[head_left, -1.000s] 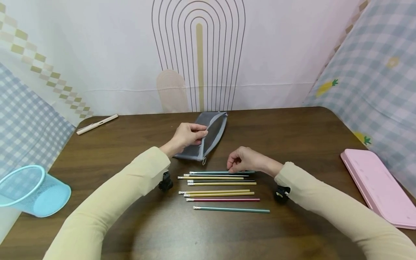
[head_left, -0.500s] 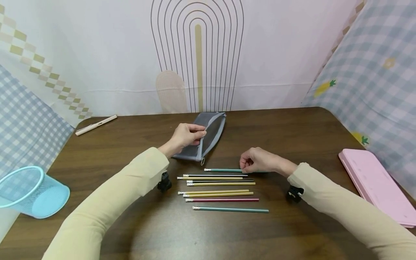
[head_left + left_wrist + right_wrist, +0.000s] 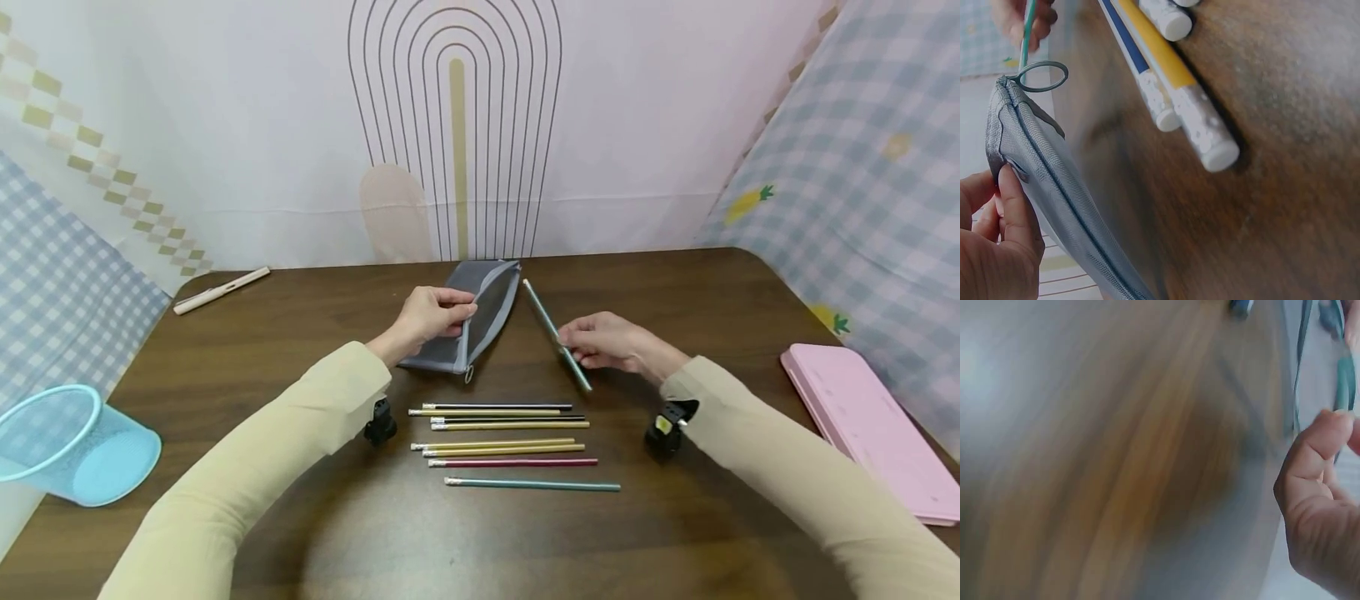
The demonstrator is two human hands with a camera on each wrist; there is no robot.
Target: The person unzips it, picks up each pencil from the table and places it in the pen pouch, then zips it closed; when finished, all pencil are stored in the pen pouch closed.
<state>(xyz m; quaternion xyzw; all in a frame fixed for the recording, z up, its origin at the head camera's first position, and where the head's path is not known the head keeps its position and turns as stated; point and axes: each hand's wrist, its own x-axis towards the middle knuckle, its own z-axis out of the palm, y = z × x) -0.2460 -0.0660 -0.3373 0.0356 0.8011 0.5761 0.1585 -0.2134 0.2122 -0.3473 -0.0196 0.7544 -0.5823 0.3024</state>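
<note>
A grey zippered pencil pouch point(image 3: 492, 310) lies toward the back of the table, its mouth gaping to the right. My left hand point(image 3: 435, 317) pinches the near side of that mouth between thumb and fingers; the left wrist view shows the zipper edge and a ring pull point(image 3: 1044, 76) at its end. To the right of the pouch, my right hand point(image 3: 609, 340) pinches a teal pencil point(image 3: 542, 310) near its middle. The pencil slants, its eraser end pointing up toward the back. In front of both hands, several pencils point(image 3: 510, 449) in gold, black, red and teal lie in a rough row.
A light blue mesh pen cup point(image 3: 112, 450) lies on its side at the left. Behind it, a cream pen point(image 3: 223, 290) rests near the table's back left corner. A pink case point(image 3: 862, 425) is at the right edge. Patterned cloth point(image 3: 637, 125) hangs behind the table.
My right hand has drawn the teal pencil rightward off the row, then lifted it and turned it from level to a steep slant. My left hand stays on the pouch.
</note>
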